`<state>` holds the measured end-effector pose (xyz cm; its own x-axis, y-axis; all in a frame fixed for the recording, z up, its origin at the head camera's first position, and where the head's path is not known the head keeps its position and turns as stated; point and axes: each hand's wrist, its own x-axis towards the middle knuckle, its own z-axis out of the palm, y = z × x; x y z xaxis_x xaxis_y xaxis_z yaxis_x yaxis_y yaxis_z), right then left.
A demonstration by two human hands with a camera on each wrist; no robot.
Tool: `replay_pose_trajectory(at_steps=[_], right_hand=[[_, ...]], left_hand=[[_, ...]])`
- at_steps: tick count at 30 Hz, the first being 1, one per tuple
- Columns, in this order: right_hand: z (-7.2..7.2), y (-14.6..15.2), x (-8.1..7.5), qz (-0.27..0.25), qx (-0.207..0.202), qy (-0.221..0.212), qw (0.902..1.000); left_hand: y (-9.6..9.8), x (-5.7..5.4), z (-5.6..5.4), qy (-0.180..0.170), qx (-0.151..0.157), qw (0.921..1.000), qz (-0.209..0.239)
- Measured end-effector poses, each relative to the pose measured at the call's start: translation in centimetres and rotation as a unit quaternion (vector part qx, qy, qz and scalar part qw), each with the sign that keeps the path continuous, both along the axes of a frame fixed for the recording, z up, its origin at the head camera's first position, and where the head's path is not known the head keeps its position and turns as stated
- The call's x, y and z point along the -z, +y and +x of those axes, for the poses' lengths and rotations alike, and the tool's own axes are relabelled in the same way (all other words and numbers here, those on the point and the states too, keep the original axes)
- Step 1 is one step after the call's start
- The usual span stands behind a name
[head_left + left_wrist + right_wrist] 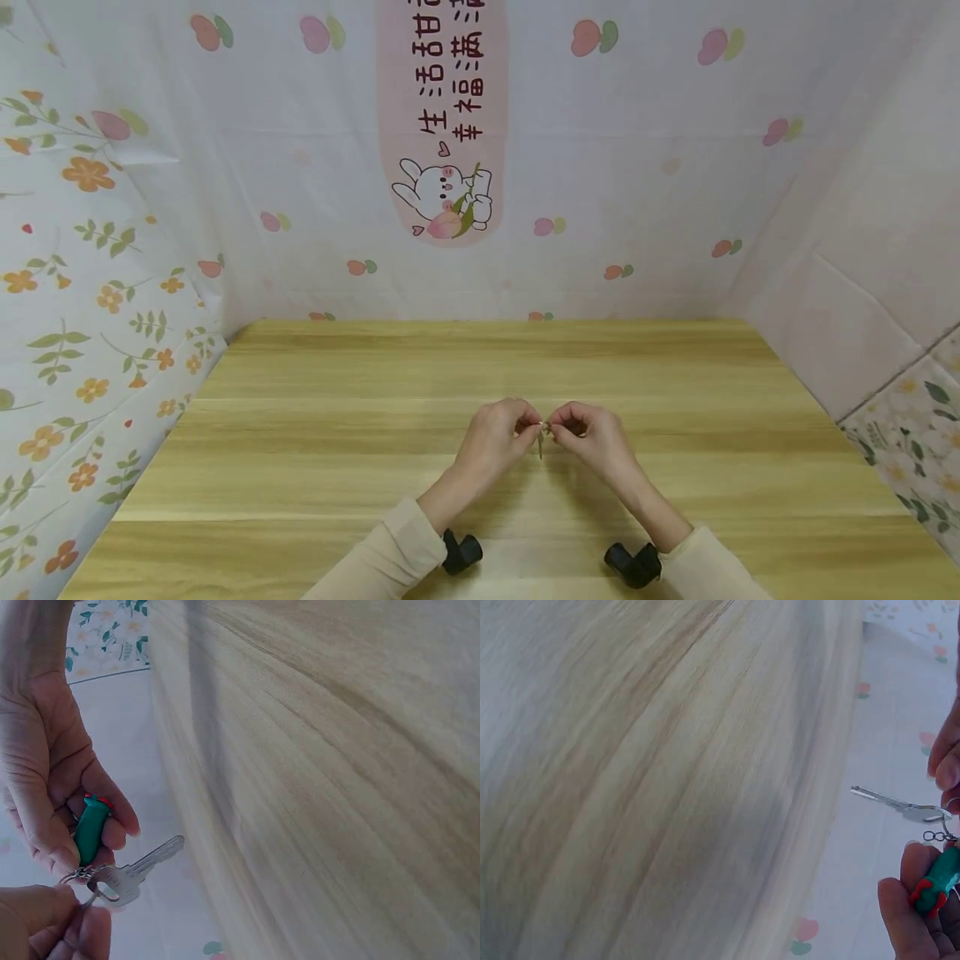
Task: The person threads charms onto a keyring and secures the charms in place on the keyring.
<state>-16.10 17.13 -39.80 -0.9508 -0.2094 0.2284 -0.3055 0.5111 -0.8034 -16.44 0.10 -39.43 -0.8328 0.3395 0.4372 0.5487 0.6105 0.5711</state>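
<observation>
The left hand [487, 433] pinches a thin silver ring [945, 825] with its thumb and fingers. The right hand [596, 433] holds a small green toy [91, 832], and its thumb and fingers bend around it. The toy has red bits at one end. At its other end there is a little chain [934, 835], close to the ring.

A silver key [127, 881] is on the ring. It is between the two hands, which are very near each other. From the head view, the key sticks out toward the person, with the table behind it. Nobody's fingers wrap around its long, bumpy part.

Past the hands come two cream sleeves [386, 554]. A black thing [462, 552] sits by the left wrist, and another black thing [633, 565] sits by the right wrist.

Under the arms is a big yellow-brown table [300, 450] with wood stripes. Behind it hangs a white cloth [262, 100] with pink, red and green shapes. A bunny [442, 196] lies sideways on it, with a pink flower and some writing. On the left side is a cloth with orange flowers [90, 275], and low on the right is a cloth with green leaves [918, 450]
</observation>
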Motion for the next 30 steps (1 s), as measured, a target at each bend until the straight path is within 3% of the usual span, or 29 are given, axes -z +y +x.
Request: replay_pose_trajectory(at_steps=[5, 9, 14, 19, 25, 28, 30], right_hand=[[0.63, -0.43, -0.02, 0.081, 0.02, 0.091, 0.9924], [0.78, -0.79, -0.09, 0.093, 0.022, 0.106, 0.9897], [0.45, -0.8, -0.28, 0.067, 0.013, 0.072, 0.995], [0.05, -0.53, -0.59, 0.023, -0.003, 0.03, 0.9993], [0.0, -0.11, -0.88, -0.026, -0.011, -0.021, 0.9994], [0.08, -0.01, -0.89, -0.026, -0.011, -0.028, 0.9992], [0.16, 0.01, -0.79, -0.011, -0.008, -0.015, 0.9998]], left_hand=[[0.21, -0.11, 0.47, 0.065, -0.007, 0.9956, -0.067], [0.17, -0.07, 0.59, 0.087, -0.007, 0.9932, -0.077], [-0.04, -0.01, 0.3, 0.067, -0.005, 0.9967, -0.046], [-0.09, -0.1, 0.05, 0.025, -0.005, 0.9997, 0.004], [-0.08, -0.07, -0.06, -0.034, 0.009, 0.995, 0.093], [-0.04, 0.02, -0.13, -0.038, 0.013, 0.9946, 0.095], [0.0, -0.07, -0.05, -0.017, 0.01, 0.998, 0.06]])
